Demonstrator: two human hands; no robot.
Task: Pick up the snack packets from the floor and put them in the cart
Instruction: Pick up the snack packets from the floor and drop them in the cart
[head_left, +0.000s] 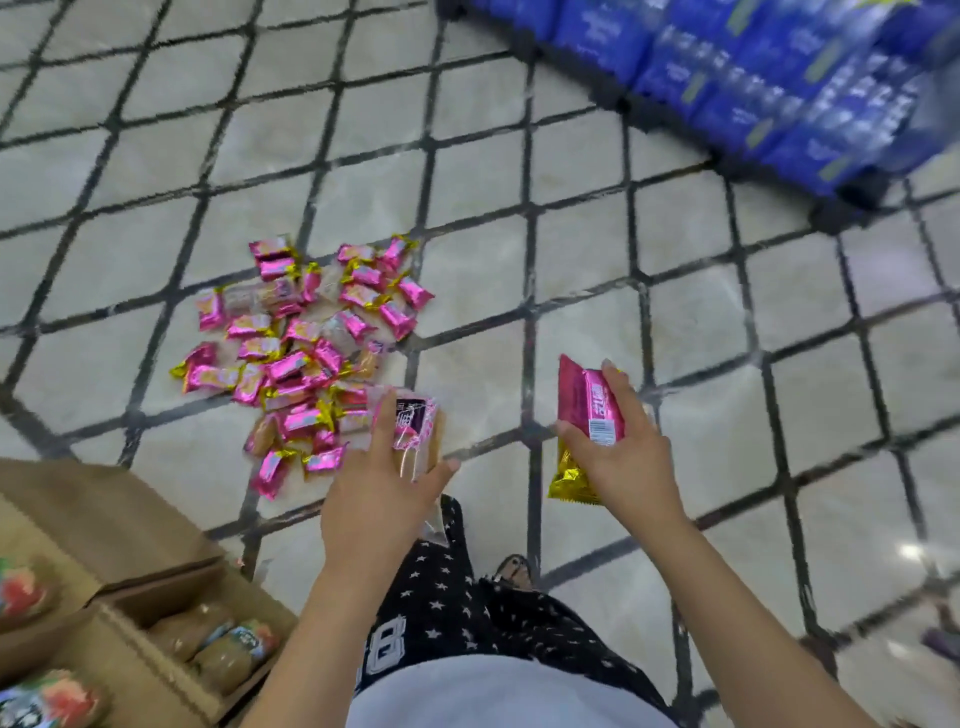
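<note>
Several pink-and-gold snack packets (306, 353) lie in a heap on the tiled floor, left of centre. My left hand (382, 493) grips a clear-wrapped biscuit packet with pink print (418, 434) just at the heap's near edge. My right hand (623, 452) holds a pink packet (587, 397) with a gold packet (569, 480) under it, raised above the floor to the right of the heap. No cart shows in the head view.
Open cardboard boxes (130, 551) with wrapped goods stand at the lower left. Blue shrink-wrapped packs (753, 78) are stacked at the upper right. The tiled floor (519, 234) has dark grid lines. My star-patterned trousers (452, 597) and a sandalled foot (514, 569) are below.
</note>
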